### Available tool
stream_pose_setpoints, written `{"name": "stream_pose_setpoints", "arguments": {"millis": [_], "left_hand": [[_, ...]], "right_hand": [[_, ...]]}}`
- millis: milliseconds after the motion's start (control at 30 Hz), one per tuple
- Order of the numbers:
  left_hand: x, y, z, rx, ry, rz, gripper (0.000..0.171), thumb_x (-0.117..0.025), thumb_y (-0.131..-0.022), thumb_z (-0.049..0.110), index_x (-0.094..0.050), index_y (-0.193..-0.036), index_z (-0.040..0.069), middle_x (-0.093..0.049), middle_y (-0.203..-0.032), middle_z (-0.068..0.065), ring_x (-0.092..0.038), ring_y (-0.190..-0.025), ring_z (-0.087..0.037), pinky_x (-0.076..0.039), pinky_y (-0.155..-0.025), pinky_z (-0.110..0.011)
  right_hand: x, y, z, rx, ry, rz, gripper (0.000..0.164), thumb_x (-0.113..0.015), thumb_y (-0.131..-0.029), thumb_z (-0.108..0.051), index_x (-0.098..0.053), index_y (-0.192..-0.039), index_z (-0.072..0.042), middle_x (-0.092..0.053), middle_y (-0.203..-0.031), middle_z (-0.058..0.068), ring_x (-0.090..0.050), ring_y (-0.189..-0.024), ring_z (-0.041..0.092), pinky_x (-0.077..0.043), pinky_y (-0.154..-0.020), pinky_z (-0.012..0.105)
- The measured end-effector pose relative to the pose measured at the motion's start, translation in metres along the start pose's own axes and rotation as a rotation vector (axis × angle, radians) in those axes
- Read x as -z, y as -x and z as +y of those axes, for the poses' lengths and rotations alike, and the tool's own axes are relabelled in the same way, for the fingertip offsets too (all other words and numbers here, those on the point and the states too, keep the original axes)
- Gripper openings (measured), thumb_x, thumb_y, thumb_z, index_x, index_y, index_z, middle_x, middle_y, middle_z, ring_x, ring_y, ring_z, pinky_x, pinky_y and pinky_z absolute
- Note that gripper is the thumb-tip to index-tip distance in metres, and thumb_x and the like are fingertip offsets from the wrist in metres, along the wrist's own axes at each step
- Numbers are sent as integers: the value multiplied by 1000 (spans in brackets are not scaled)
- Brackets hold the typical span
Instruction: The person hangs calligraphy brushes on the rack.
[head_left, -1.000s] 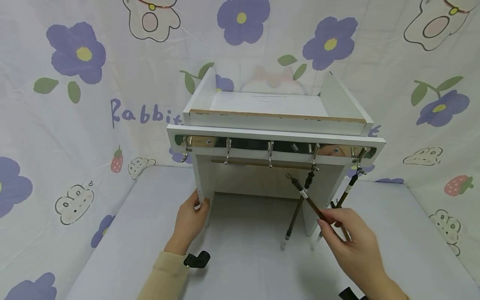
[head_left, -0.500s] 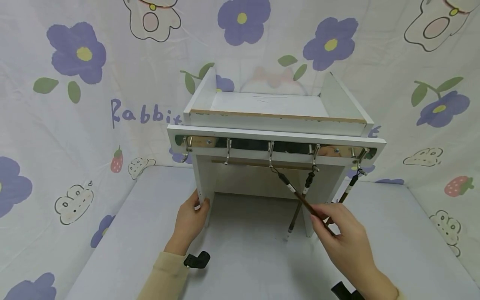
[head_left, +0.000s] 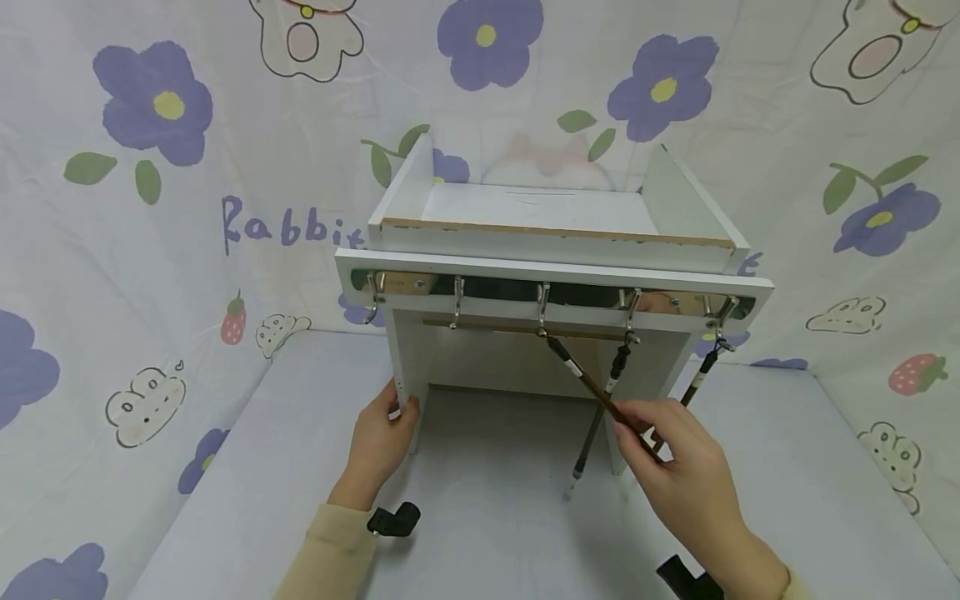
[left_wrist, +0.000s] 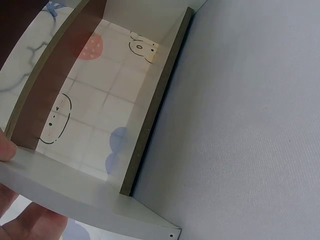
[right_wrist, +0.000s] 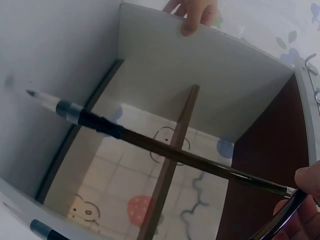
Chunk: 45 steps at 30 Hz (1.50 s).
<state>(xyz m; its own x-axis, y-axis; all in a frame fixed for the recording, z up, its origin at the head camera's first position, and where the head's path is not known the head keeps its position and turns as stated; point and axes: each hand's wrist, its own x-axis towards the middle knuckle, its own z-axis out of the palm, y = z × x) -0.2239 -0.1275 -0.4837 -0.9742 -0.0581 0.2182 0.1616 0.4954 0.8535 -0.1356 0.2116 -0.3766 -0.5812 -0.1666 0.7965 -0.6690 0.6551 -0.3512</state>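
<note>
A white wooden rack (head_left: 551, 262) with a row of metal hooks along its front stands on the table. My left hand (head_left: 378, 442) grips its left side panel (head_left: 405, 358), thumb on one face and fingers on the other. My right hand (head_left: 678, 467) pinches a brown-handled writing brush (head_left: 588, 382), slanting up to the left. The top end of this brush meets the tip of the middle hook (head_left: 542, 310); whether its loop is over the hook, I cannot tell. A second brush (head_left: 592, 437) hangs from the hook to the right, and a third (head_left: 697, 379) from the rightmost hook.
The two left hooks (head_left: 456, 302) carry nothing. An open tray-like top (head_left: 540, 208) forms the rack's upper part. White cloth covers the table (head_left: 247, 492), and a flower-printed curtain (head_left: 300, 150) hangs behind. Crossbars (right_wrist: 172, 155) run between the side panels.
My right hand has moved left and slightly up, bringing the brush's top end from beside the middle hook to its tip. The left hand stays on the panel.
</note>
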Motion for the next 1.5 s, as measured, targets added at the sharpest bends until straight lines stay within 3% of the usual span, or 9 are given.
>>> {"name": "stream_pose_setpoints", "arguments": {"millis": [833,1100,1500], "left_hand": [[0,0,0,-2,8,1,48,-53,-99,29,-45,-145,20,-57,-132,-13,-59,-114,-31,-56,-80,-45],[0,0,0,-12,4,1,46,-53,-99,28,-47,-144,20,-57,-132,-13,-59,-113,-31,-56,-80,-45],[1,0,-2,-14,11,-4,47,-52,-99,28,-45,-145,20,-57,-132,-14,-60,-112,-31,-56,-80,-45]], "right_hand": [[-2,11,4,-26,-14,-12,38,-76,-72,8,-69,-105,-11,-64,-92,-5,-58,-81,9,-44,-68,13],[-6,21,3,-114,8,-124,33,-76,-79,2,-67,-108,-11,-63,-93,-8,-58,-83,7,-45,-69,15],[-27,43,4,-147,-4,-188,30,-76,-81,-3,-65,-107,-13,-62,-94,-13,-59,-81,3,-47,-69,15]]}}
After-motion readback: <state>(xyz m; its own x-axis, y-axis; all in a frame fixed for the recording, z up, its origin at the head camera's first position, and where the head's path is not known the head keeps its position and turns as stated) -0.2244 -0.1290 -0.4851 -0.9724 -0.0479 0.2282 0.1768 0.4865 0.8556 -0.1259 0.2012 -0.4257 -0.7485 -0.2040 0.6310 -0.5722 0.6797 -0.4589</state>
